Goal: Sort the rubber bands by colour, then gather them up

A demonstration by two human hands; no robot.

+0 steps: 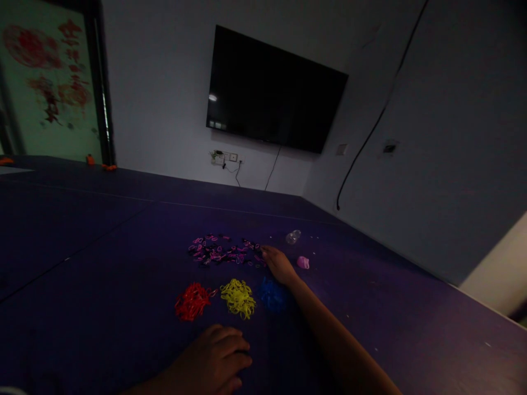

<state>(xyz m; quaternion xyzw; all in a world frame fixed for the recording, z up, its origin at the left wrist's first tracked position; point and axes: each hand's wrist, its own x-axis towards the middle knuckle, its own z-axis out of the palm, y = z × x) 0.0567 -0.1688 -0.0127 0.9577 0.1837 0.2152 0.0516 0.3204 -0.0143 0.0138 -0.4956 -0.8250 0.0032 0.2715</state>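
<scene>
Left hand [214,356] nearest, palm down, fingers curled loosely, holding nothing. Beyond it, three sorted heaps: red pile [191,302], yellow pile [237,297], blue pile [272,295]. Farther off, pink-and-black mixed bands [224,251], seemingly unsorted; work judged partway. Right hand [279,264] at right edge of mix, fingertips touching; grip unclear. Pink lid [303,262], clear jar [292,237] just right.

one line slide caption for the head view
Right hand reaches pink-and-black band pile; left hand rests near red, yellow, blue piles.
</scene>
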